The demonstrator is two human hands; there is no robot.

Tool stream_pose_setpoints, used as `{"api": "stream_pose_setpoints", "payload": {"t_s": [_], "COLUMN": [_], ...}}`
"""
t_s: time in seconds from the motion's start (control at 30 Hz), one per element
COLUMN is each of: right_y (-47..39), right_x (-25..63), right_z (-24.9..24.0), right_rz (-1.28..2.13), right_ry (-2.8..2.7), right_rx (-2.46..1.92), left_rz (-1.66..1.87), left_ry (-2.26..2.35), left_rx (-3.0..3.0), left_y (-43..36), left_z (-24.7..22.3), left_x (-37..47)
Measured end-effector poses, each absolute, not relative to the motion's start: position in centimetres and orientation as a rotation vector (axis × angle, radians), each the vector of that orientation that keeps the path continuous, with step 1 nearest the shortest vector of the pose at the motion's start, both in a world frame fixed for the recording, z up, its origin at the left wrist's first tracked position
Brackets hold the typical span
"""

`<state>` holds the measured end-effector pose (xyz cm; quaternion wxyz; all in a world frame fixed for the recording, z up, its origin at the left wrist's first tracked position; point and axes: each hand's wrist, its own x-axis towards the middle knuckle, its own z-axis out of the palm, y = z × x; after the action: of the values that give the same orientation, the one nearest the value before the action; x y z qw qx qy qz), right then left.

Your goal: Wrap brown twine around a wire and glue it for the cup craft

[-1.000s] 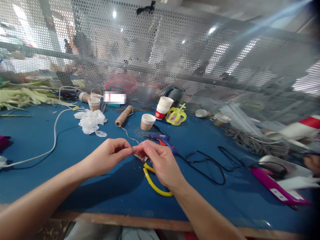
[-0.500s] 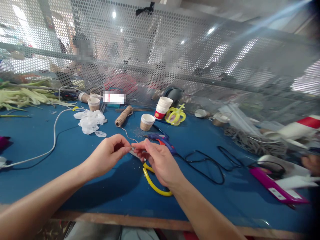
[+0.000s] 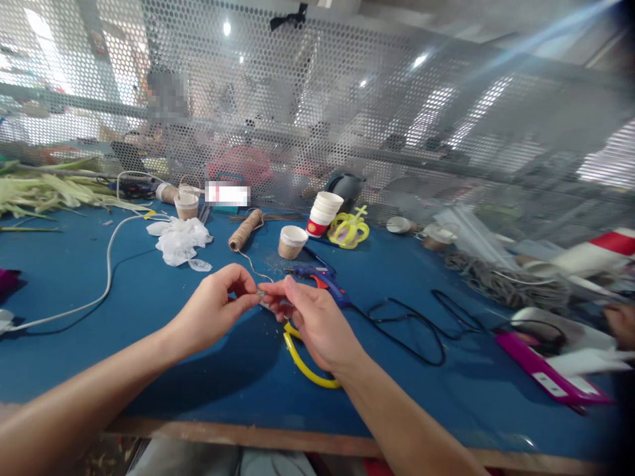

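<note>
My left hand (image 3: 211,307) is closed in a pinch, thumb against forefinger, over the middle of the table. Its fingertips meet those of my right hand (image 3: 317,317), also pinched. Between them is a thin, short bit of what looks like twine, mostly hidden by the fingers. A strand runs to that spot from a spool of brown twine (image 3: 245,230) lying behind. Under my right hand lie scissors with yellow handles (image 3: 305,370), partly covered. A blue glue gun (image 3: 317,274) with a red trigger rests just beyond my right fingers.
A paper cup (image 3: 292,242) and stacked cups (image 3: 322,215) stand behind, beside a yellow looped ornament (image 3: 350,229). White lace pieces (image 3: 181,239) lie left. A black cord (image 3: 411,330) loops rightward. Someone's hand (image 3: 621,324) is at the right edge. A perforated screen (image 3: 297,99) closes the back.
My fingertips have shifted only slightly, still pinched together at the same spot. The other person's hand at the right edge has moved a little.
</note>
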<state>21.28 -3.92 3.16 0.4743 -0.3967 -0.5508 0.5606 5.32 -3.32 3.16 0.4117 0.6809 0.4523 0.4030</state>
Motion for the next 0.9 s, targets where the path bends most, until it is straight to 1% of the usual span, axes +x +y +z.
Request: {"api": "stream_pose_setpoints", "payload": {"t_s": [0.17,0.47,0.63,0.73,0.9], "right_y": [-4.1,-4.6,-4.6,-4.5,-4.4], "right_x": [21.3,20.7,20.7,20.9,21.1], "right_z": [3.4,2.6,2.6,3.1,3.9], "right_rz": [1.286,0.872,0.809,0.795,0.771], "right_ry": [-1.435,-1.592,-1.633,-1.620,-1.615], "right_rx": [-1.021,-1.041,-1.067,-1.084,-1.068], "left_rz": [1.025,1.062,1.091,1.035,0.781], "left_ry": [1.136,1.166,1.166,1.088,0.936], "left_rx": [1.679,1.624,1.605,1.570,1.560], "left_y": [-3.4,-3.7,-3.9,-3.9,-3.7], "left_z": [3.2,3.2,3.2,3.4,3.4], "left_x": [5.3,5.8,6.0,5.8,5.5]}}
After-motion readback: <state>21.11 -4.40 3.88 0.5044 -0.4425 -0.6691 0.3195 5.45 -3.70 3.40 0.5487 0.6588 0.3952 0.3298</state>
